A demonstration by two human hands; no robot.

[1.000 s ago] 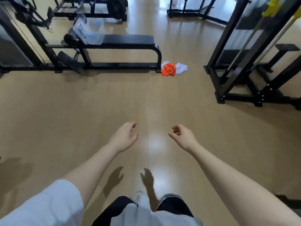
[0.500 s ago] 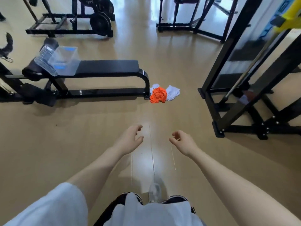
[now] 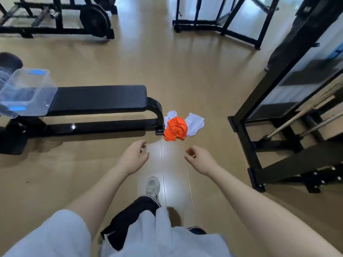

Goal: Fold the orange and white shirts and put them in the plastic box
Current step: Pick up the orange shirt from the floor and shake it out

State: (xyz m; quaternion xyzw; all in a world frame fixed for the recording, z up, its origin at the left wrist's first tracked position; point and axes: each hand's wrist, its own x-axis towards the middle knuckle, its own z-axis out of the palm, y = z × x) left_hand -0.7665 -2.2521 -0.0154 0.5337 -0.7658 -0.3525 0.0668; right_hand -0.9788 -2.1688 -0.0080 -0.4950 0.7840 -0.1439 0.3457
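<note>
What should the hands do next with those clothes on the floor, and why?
Probably reach down and pick up the orange shirt first. It lies crumpled on top of the white shirt on the floor, by the foot of the black bench. Both the left hand and the right hand hold nothing, and the plastic box waits on the bench.

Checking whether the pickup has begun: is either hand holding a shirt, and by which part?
Nothing is held. The left hand and right hand hang empty, short of the orange shirt and white shirt on the floor.
</note>
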